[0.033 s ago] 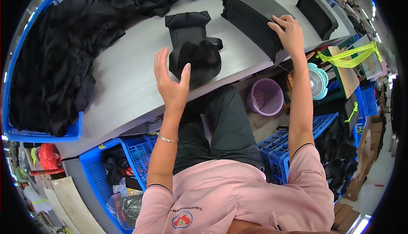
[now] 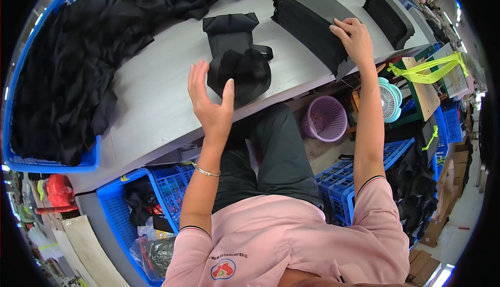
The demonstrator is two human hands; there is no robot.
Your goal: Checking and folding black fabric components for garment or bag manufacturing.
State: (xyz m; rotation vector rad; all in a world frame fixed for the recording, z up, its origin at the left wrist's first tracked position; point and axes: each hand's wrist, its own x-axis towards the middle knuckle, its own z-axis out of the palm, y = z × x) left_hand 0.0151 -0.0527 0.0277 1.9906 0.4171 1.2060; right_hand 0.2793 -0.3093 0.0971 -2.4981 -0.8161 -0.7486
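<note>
My left hand (image 2: 212,102) is raised at the table's near edge, thumb and fingers apart, holding nothing I can see. Just beyond it, on the table, lies a black sewn fabric piece (image 2: 227,42) with a folded flat end, a bunched rounded end and a small strap loop at its right side. My right hand (image 2: 356,42) reaches to a thick stack of black fabric sheets (image 2: 312,19). Its thumb and fingertips are drawn together at the stack's right side. Whether a sheet is pinched between them does not show.
A large heap of black fabric (image 2: 67,78) fills a blue crate at the left and spreads along the table's back. A smaller black stack (image 2: 388,19) stands at the far right. Below are a purple basket (image 2: 325,119), a teal fan (image 2: 389,99) and blue crates (image 2: 125,203).
</note>
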